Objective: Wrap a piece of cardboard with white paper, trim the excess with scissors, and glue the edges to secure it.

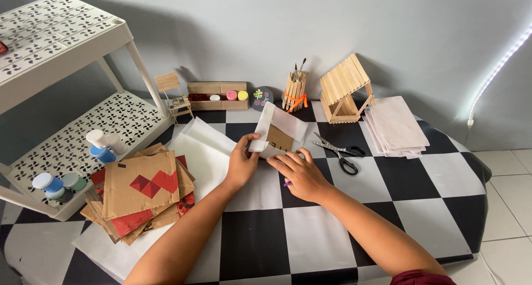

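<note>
Left hand (241, 164) pinching the white paper (265, 128) wrapped round a small cardboard piece (279, 137), right hand (299, 174) pressing flat just below it, both touching, paper standing up above the tabletop (310, 229), scissors (338, 151) near the right.

1 head camera looks down, close, over the checkered table (421, 179).

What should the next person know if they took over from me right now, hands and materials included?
Left hand: pinching the raised edge of the white paper sheet.
Right hand: pressing flat on the paper's lower edge, something small and purple under it.
The paper is folded partly around a brown cardboard piece, still exposed; wrapping unfinished.
Scissors lie right of the hands, spare paper stack beyond them, cardboard pile at left.
</note>
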